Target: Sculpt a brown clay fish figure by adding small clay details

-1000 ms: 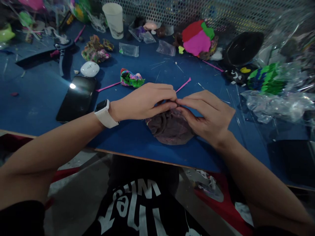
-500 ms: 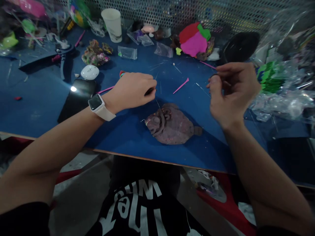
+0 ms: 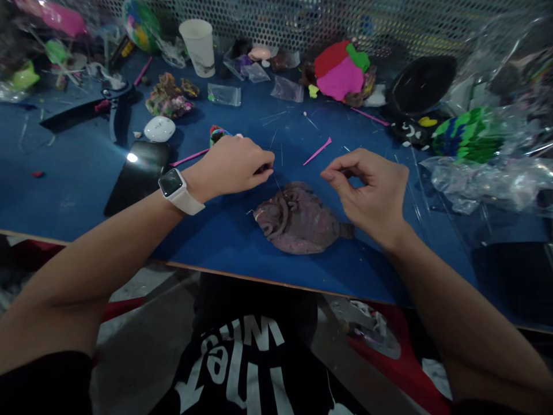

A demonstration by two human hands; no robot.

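Observation:
A flat, brownish-purple clay fish (image 3: 309, 222) lies on the blue table, its head to the left and its tail to the right. A thin strip curves across its head, and a fine wire sticks up from there. My left hand (image 3: 235, 164), with a watch (image 3: 170, 181) on the wrist, is curled closed just above and left of the head. What sits inside those fingers is hidden. Above the tail hovers my right hand (image 3: 369, 190), thumb and fingertips pinched together. Anything between its tips is too small to make out. Neither hand visibly touches the fish.
A pink modelling tool (image 3: 317, 151) and loose clear wires lie beyond the fish. Left are a black phone (image 3: 138, 178) with its light on and a white case (image 3: 159, 129). A paper cup (image 3: 197, 49), clay models, a black bowl (image 3: 423, 85) and plastic wrap line the back.
My right hand has come left and down from beside the bowl to near the fish's tail, its fingertips now pinched. My left hand and the fish have stayed nearly still.

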